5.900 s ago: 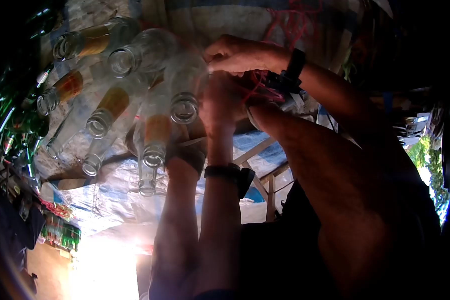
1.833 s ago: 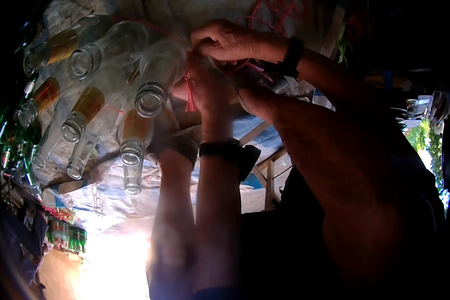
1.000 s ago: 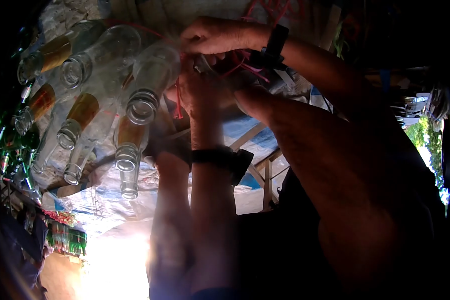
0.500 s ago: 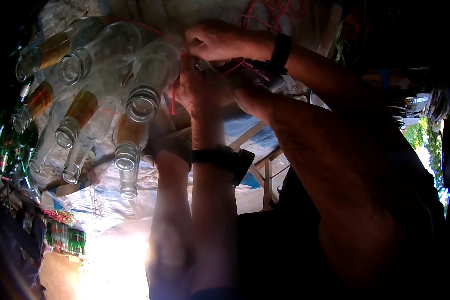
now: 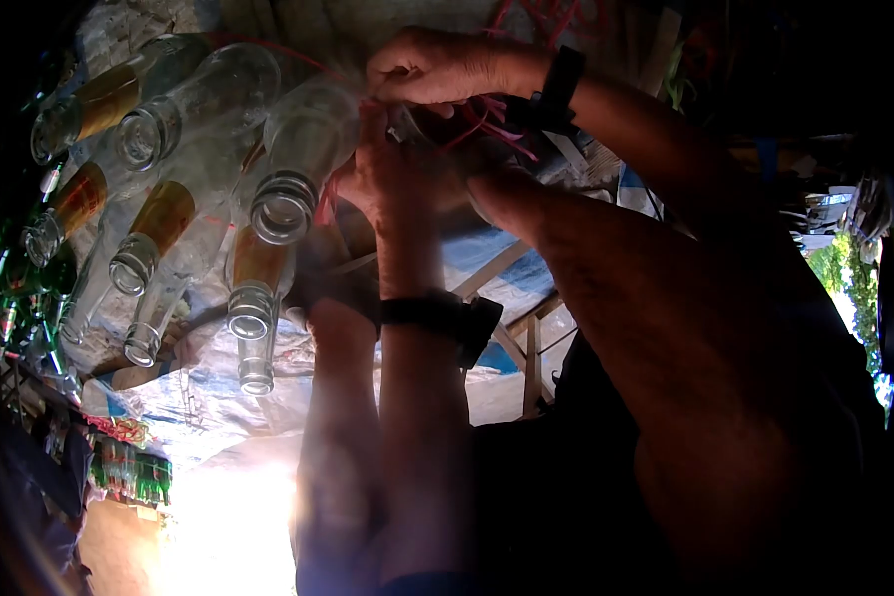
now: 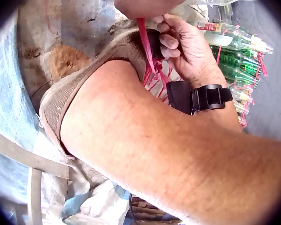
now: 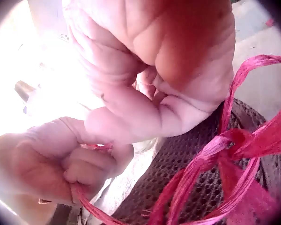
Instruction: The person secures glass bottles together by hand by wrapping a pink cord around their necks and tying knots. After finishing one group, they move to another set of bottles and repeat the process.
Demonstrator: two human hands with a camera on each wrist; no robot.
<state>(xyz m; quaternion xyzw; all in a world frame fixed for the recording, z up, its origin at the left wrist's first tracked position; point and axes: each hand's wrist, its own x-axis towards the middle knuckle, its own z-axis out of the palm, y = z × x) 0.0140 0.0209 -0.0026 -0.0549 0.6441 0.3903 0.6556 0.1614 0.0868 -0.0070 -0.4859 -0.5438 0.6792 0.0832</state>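
Pink plastic twine (image 7: 203, 152) runs between my two hands, with a knotted part beside a mesh shoe (image 7: 178, 161) in the right wrist view. My left hand (image 5: 392, 184) is low beside a clear glass bottle (image 5: 308, 144) and grips a strand; a tail of twine shows at its thumb side. Just above it, my right hand (image 5: 435, 72) has its fingers curled and pinches the twine close to the left fingers. In the left wrist view, a taut pink strand (image 6: 145, 42) drops from the left hand (image 6: 145, 5) past the right hand (image 6: 189, 49).
Several clear bottles, some with orange labels (image 5: 164, 219), lie with mouths toward me at the left. Green bottles (image 6: 234, 61) bound with pink twine lie beyond the right hand. A bare leg (image 6: 131, 126) crosses close below the hands. More pink twine (image 5: 551, 20) lies behind.
The bottles sit farther left in view than at first. The hanging twine tail at my left hand has drawn up beside the bottle neck. My right hand has lifted slightly.
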